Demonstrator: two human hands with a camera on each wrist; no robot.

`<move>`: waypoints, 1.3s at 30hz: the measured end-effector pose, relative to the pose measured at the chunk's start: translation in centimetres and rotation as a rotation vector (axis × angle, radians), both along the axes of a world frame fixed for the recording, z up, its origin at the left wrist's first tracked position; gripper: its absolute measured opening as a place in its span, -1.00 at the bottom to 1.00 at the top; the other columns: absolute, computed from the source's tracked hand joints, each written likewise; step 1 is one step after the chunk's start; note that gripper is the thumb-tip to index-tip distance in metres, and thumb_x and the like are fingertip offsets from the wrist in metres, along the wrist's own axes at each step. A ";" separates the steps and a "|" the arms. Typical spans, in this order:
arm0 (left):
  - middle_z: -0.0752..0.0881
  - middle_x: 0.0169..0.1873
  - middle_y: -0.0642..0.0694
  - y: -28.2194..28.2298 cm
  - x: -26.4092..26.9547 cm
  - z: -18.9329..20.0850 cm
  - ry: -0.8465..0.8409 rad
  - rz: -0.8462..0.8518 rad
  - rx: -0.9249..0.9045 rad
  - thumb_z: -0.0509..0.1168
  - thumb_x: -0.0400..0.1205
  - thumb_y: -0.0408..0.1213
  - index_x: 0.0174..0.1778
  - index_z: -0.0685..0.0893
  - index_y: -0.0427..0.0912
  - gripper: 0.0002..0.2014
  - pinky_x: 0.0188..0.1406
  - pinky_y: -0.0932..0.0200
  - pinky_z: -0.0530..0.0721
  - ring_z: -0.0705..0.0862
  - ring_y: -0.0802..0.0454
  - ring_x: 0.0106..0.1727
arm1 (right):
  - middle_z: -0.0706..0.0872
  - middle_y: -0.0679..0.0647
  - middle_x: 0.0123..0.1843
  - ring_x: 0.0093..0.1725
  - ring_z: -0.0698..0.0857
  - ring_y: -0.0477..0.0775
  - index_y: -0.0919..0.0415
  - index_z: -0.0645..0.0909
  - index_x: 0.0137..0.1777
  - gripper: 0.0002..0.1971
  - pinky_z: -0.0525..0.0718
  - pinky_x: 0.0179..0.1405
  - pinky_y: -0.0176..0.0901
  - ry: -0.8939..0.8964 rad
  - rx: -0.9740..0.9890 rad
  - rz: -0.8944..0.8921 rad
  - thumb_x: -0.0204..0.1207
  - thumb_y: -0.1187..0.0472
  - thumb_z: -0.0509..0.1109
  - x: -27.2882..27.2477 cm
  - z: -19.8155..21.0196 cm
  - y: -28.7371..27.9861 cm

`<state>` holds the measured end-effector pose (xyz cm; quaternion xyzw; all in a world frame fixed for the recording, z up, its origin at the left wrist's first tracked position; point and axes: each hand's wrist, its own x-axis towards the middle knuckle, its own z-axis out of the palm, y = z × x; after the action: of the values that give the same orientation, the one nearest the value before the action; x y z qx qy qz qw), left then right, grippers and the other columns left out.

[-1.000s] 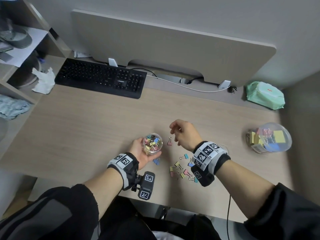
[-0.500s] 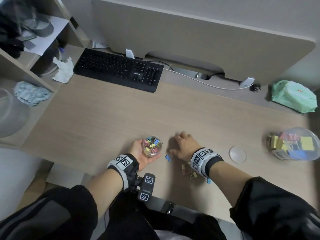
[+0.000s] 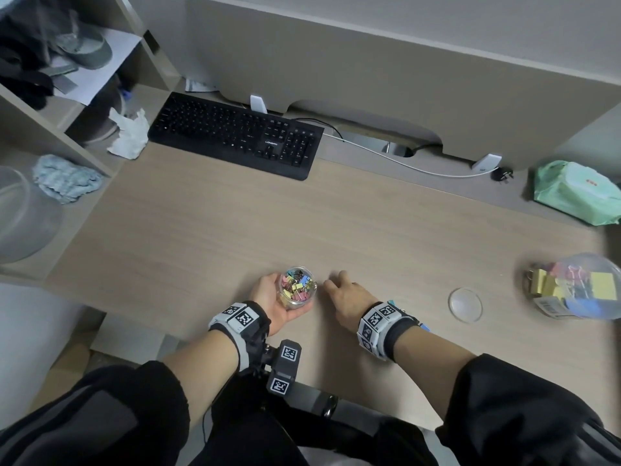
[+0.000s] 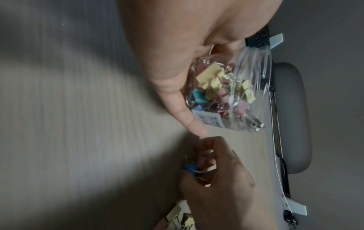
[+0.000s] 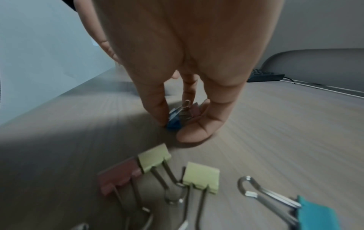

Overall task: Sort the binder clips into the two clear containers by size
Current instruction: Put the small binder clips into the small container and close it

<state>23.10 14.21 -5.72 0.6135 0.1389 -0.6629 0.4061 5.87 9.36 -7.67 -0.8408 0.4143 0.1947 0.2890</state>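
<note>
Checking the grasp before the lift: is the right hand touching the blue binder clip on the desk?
Touching. The right wrist view shows the right hand pinching the blue binder clip between a fingertip and the thumb, against the desk.

The black keyboard (image 3: 235, 136) is showing the white brand word "LONGAN" below its arrow keys; all other printing is staying unreadable.

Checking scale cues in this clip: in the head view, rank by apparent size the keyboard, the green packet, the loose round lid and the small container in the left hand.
1. keyboard
2. green packet
3. small container and round lid: alike, unranked.
</note>
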 end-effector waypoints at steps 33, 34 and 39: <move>0.82 -0.01 -0.34 -3.5 -6.0 0.8 0.054 -0.144 -0.145 0.00 0.86 -0.23 0.17 0.70 -0.25 -0.65 -0.19 -0.15 0.83 0.76 -0.26 -0.01 | 0.75 0.20 0.10 0.04 0.72 0.22 0.26 0.58 0.23 -0.69 0.67 0.01 -0.12 -0.503 -0.072 -0.326 0.49 0.37 0.29 -2.6 9.4 -2.6; 0.80 0.04 -0.35 -3.6 -6.1 1.0 0.059 -0.157 -0.156 0.01 0.86 -0.23 0.17 0.70 -0.26 -0.66 -0.19 -0.15 0.84 0.75 -0.27 0.01 | 0.76 0.21 0.08 0.04 0.72 0.24 0.25 0.60 0.21 -0.72 0.70 0.03 -0.05 -0.507 -0.082 -0.340 0.50 0.37 0.29 -2.8 9.4 -2.8; 0.78 0.03 -0.37 -3.9 -6.8 1.3 0.065 -0.161 -0.166 0.00 0.88 -0.21 0.20 0.69 -0.28 -0.63 -0.27 -0.15 0.84 0.75 -0.30 -0.03 | 0.80 0.21 -0.04 -0.02 0.71 0.25 0.22 0.68 0.11 -0.77 0.70 -0.04 0.06 -0.509 -0.156 -0.256 0.53 0.35 0.26 -3.1 10.1 -3.0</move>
<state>16.26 10.27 -4.39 0.5652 0.0471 -0.7221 0.3962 2.79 6.40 2.47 -0.8233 0.4447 -0.0927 0.3403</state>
